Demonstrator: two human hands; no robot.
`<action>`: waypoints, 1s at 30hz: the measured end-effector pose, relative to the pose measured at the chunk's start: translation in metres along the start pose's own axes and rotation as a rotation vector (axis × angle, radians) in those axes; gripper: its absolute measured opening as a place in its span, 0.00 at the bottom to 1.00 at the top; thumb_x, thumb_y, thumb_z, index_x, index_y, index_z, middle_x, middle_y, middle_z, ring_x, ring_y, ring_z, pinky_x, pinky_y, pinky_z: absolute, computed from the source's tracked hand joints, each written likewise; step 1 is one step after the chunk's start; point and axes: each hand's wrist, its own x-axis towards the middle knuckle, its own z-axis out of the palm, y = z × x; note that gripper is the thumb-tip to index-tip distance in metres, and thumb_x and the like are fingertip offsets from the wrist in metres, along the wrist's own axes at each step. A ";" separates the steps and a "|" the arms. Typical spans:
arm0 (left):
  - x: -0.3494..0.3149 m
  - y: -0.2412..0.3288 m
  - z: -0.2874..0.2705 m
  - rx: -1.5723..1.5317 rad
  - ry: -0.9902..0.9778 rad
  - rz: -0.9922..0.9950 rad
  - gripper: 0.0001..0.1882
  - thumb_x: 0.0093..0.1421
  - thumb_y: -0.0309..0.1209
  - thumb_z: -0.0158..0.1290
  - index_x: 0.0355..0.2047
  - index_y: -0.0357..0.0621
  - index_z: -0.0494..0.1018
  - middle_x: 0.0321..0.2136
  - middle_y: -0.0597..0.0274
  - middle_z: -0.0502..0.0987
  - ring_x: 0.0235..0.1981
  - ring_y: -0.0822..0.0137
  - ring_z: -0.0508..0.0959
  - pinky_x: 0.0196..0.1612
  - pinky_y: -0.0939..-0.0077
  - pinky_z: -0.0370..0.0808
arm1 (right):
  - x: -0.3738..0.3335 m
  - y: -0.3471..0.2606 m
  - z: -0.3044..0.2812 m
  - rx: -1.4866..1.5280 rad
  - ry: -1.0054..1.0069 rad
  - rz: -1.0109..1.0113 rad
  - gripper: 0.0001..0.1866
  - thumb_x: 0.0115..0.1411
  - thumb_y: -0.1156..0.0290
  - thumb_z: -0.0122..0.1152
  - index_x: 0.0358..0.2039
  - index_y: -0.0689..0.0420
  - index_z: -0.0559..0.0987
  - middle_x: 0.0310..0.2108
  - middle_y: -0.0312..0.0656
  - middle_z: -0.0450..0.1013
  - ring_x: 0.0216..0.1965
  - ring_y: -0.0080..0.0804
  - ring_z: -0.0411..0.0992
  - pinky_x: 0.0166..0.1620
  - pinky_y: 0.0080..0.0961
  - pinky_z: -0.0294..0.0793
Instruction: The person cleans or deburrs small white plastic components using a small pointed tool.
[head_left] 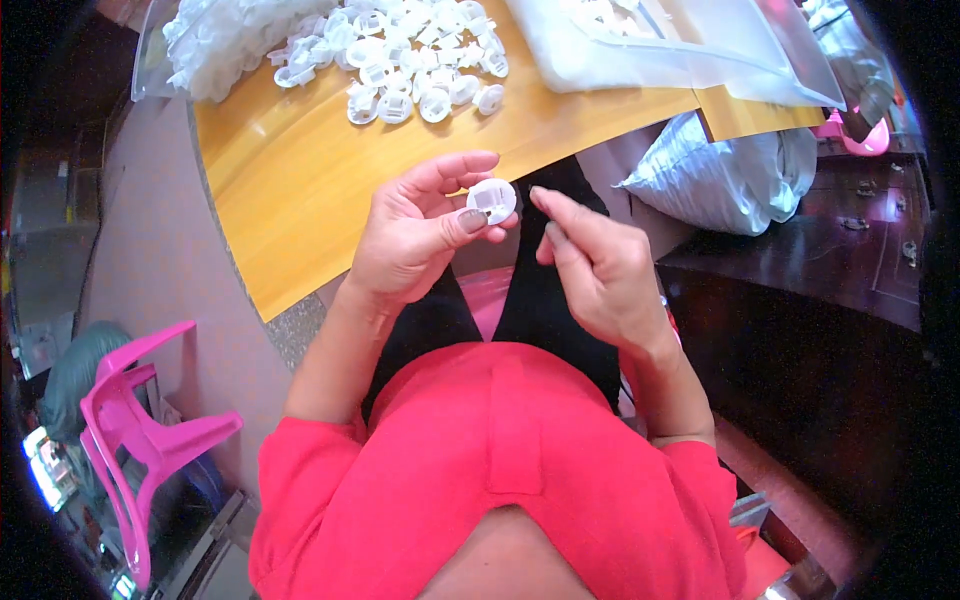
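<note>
The white disc [491, 202], pinched by the left hand [410, 235] near the edge of the table [310, 200], could be dropped if the thumb's hold is loosened, while whether anything is held by the half-curled right hand [605, 262] cannot be told.

bright middle, black fisheye rim
the yellow table [300, 205] is brightly lit with a soft glossy sheen, and the white pieces [435, 105] wash out toward pure white. the dark surface [790, 265] at the right is dim and grainy, with small pale reflections. a glowing patch [45, 467] at lower left is blown out; straight edges bow.
</note>
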 end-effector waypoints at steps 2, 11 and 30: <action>-0.002 0.000 0.002 -0.036 -0.011 0.022 0.25 0.55 0.22 0.59 0.53 0.33 0.67 0.41 0.52 0.77 0.40 0.59 0.79 0.41 0.70 0.80 | -0.006 -0.006 0.000 -0.053 -0.061 -0.046 0.18 0.54 0.83 0.53 0.48 0.67 0.73 0.28 0.54 0.74 0.29 0.47 0.75 0.32 0.33 0.75; -0.002 0.001 0.005 0.092 -0.062 0.045 0.19 0.55 0.19 0.57 0.48 0.32 0.72 0.42 0.55 0.75 0.41 0.63 0.79 0.43 0.73 0.79 | -0.011 -0.003 0.002 -0.247 -0.098 -0.154 0.23 0.51 0.82 0.55 0.50 0.65 0.72 0.21 0.47 0.69 0.22 0.43 0.72 0.26 0.37 0.72; -0.002 -0.010 0.002 0.015 -0.060 0.008 0.21 0.54 0.20 0.58 0.50 0.34 0.70 0.42 0.49 0.76 0.43 0.60 0.78 0.44 0.69 0.79 | -0.010 0.002 0.002 -0.322 -0.087 -0.178 0.23 0.50 0.80 0.55 0.49 0.66 0.72 0.21 0.47 0.70 0.22 0.43 0.73 0.25 0.36 0.73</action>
